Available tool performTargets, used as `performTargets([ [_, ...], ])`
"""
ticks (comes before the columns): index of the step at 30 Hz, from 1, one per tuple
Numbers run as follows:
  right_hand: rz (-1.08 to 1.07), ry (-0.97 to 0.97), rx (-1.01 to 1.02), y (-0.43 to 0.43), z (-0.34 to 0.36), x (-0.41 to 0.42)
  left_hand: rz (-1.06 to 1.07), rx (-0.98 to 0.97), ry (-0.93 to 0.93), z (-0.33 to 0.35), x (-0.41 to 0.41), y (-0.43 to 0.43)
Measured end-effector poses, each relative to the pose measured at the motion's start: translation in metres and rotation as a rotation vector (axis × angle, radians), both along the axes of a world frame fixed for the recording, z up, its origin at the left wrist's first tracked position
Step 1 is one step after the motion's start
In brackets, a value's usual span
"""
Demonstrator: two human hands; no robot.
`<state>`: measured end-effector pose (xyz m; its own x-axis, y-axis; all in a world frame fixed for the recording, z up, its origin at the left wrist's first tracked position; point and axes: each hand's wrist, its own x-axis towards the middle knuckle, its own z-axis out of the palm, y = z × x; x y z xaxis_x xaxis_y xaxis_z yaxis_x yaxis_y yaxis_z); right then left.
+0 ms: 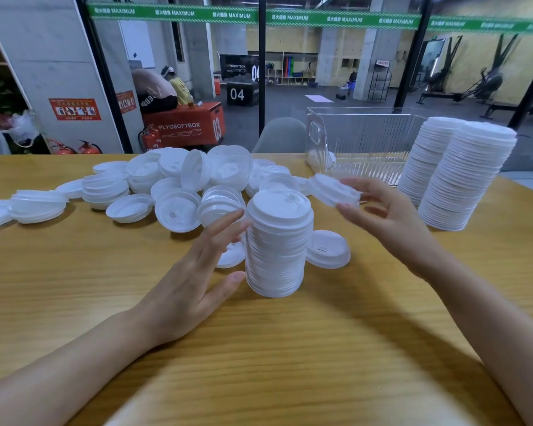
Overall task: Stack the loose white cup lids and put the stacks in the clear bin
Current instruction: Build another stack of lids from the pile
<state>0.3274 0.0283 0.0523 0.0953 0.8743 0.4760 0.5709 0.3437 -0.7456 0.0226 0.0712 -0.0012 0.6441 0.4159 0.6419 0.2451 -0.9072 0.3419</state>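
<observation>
Standing upright mid-desk (pixel 74 272), the lid stack (pixel 279 250) has its long axis vertical and its tops facing up. At its 9 o'clock the left hand (pixel 194 281) lays straight fingers and thumb against its side, grip wide. At its 1 o'clock the right hand (pixel 379 216) pinches a single lid (pixel 333 190), tilted, top side upward. Loose lids (pixel 179 186) lie heaped from 10 to 12 o'clock. The clear bin (pixel 363 139) sits at 1 o'clock, with two tall stacks (pixel 462 179) at 2 o'clock, just beside it.

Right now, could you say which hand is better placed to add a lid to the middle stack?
Right hand: it holds a lid close to the stack; left hand touches its side.
</observation>
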Motion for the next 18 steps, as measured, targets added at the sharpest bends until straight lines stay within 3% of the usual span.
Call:
performTargets([
  [3,0.103,0.087,0.077,-0.008,0.014,-0.02,0.004,0.004,-0.015,0.0,0.0,0.001],
  [7,0.224,-0.043,0.054,-0.01,0.017,-0.047,0.004,0.003,-0.024,0.001,-0.001,0.001],
  [18,0.231,-0.169,0.048,-0.009,0.013,-0.054,0.002,0.02,-0.009,0.003,0.0,-0.001],
])
